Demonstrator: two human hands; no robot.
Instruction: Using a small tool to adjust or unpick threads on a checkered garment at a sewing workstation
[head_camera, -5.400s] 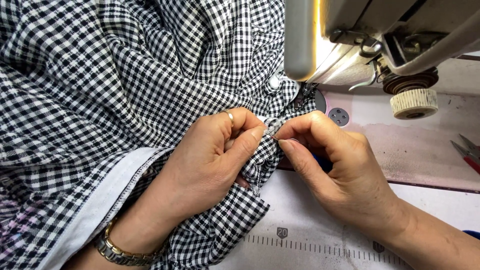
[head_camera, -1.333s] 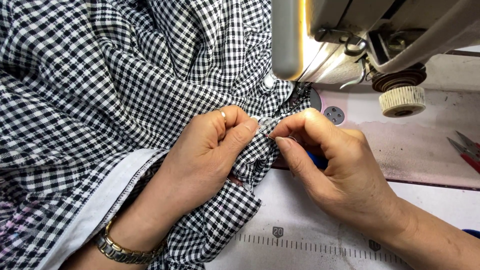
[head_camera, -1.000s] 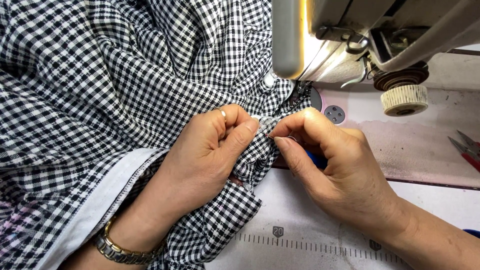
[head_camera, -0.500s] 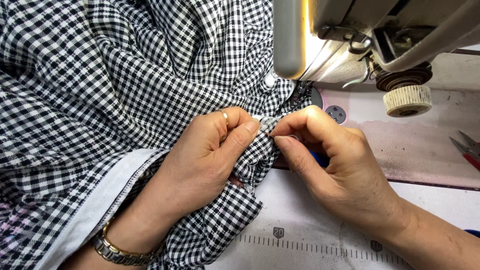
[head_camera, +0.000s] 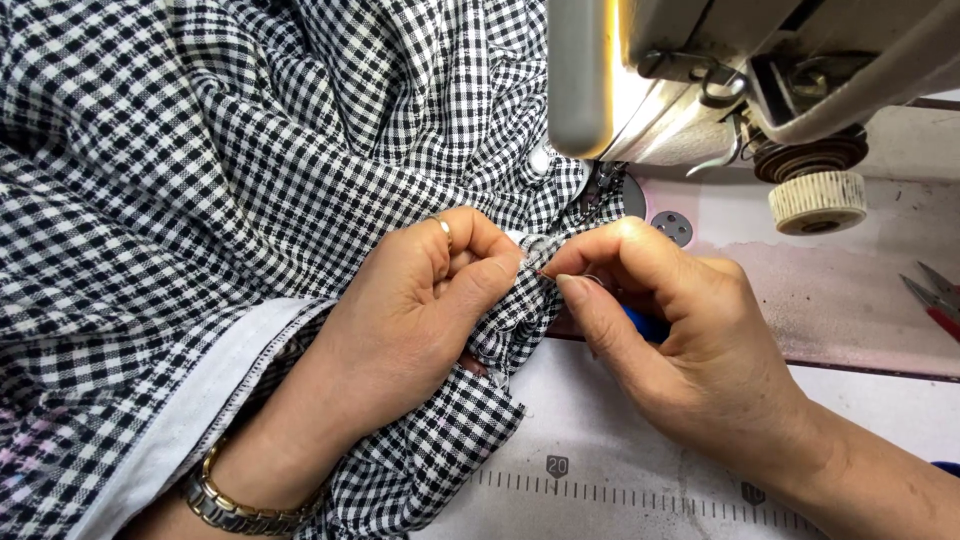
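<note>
I see my left hand (head_camera: 420, 310) with thumb and forefinger pressed together, pinching a small fold of the black-and-white checked fabric (head_camera: 250, 150); the other fingers curl under the cloth. My right hand (head_camera: 690, 340) meets it from the right, thumb and forefinger closed on the same fold, fingertips almost touching the left ones. Both wrists lie low on the sewing table (head_camera: 620, 480). The fabric piles to the left and far side, its pinched edge just near the sewing machine (head_camera: 720, 70). A metal wristband (head_camera: 225, 500) circles my left wrist.
</note>
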